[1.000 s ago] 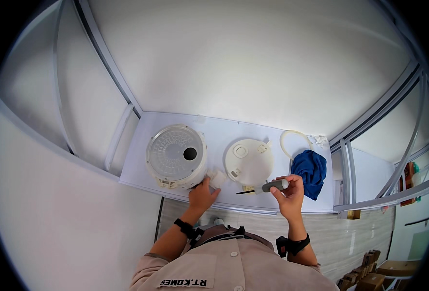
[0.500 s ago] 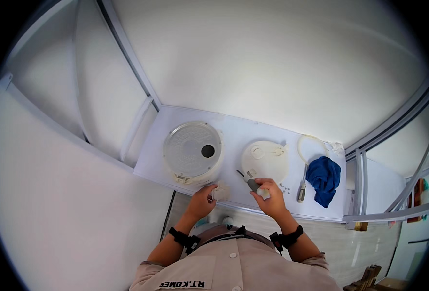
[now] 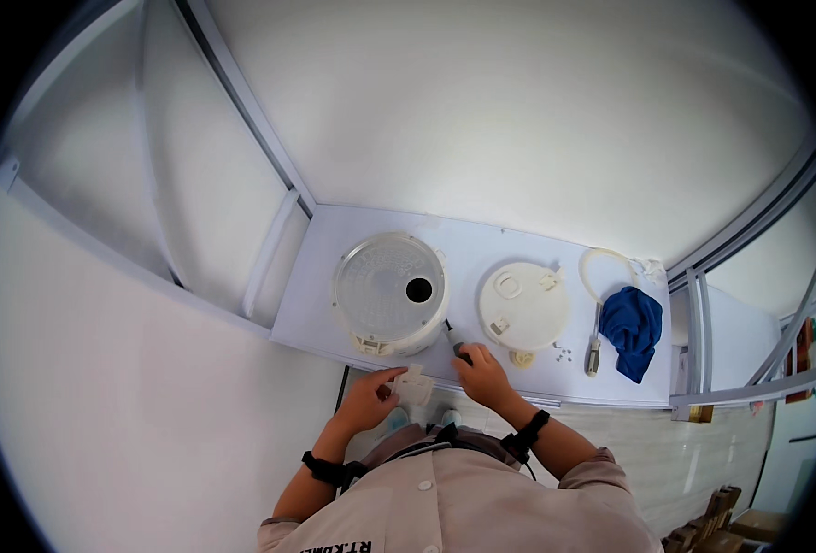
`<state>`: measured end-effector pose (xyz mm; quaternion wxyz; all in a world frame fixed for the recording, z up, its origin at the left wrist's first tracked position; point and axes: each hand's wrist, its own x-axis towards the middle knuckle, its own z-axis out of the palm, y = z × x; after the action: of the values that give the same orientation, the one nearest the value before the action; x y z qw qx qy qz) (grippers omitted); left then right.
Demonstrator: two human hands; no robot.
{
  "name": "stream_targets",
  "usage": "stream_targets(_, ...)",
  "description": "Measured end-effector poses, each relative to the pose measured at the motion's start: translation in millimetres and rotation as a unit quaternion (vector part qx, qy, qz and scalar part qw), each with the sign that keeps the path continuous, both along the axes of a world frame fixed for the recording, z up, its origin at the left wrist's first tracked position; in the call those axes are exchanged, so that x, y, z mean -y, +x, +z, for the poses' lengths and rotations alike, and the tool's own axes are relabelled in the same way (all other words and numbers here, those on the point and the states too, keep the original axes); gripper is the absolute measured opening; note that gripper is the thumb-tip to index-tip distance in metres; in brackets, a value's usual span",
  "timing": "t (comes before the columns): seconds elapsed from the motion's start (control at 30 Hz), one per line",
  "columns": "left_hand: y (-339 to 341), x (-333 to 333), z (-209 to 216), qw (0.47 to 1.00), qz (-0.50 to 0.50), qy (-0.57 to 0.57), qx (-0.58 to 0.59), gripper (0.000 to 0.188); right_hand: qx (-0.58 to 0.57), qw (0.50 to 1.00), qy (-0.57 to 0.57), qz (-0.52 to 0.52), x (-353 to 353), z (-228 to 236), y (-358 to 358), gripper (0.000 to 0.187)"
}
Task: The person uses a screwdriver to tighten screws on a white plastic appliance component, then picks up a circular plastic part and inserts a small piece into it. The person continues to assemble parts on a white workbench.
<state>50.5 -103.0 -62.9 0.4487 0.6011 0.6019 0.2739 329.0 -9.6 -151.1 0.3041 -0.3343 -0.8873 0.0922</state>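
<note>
Head view: the left hand (image 3: 368, 399) has its fingers clamped on a thin off-white plastic piece (image 3: 414, 387), in front of a round white drum with a grey top (image 3: 380, 295); the right hand (image 3: 486, 378) has its fingers clamped on a grey-handled screwdriver (image 3: 457, 341), tip just beside the drum.

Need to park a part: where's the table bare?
Free: left of the round appliance; between it and the white lid, toward the back. Crowded: right end, with blue cloth, screwdriver, pale loop; front gap, at the grey tool.
</note>
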Motion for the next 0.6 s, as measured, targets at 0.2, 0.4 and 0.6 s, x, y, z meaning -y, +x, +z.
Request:
stream_targets(0.2,-13,-2,-32,0.999,0.019,-0.029,0.024,0.056,0.02,0.996,-0.026,-0.089,-10,-3,-31,0.031)
stream_targets(0.4,-14,-13,-49,0.998,-0.012,-0.054,0.036,0.06,0.051,0.988,-0.064,-0.13,-14,14,-45,0.029)
stream_targets(0.6,3,-25,-56,0.995,-0.064,-0.046,0.057,0.066,0.04,0.988,-0.057,-0.135,-10,38,-31,0.036)
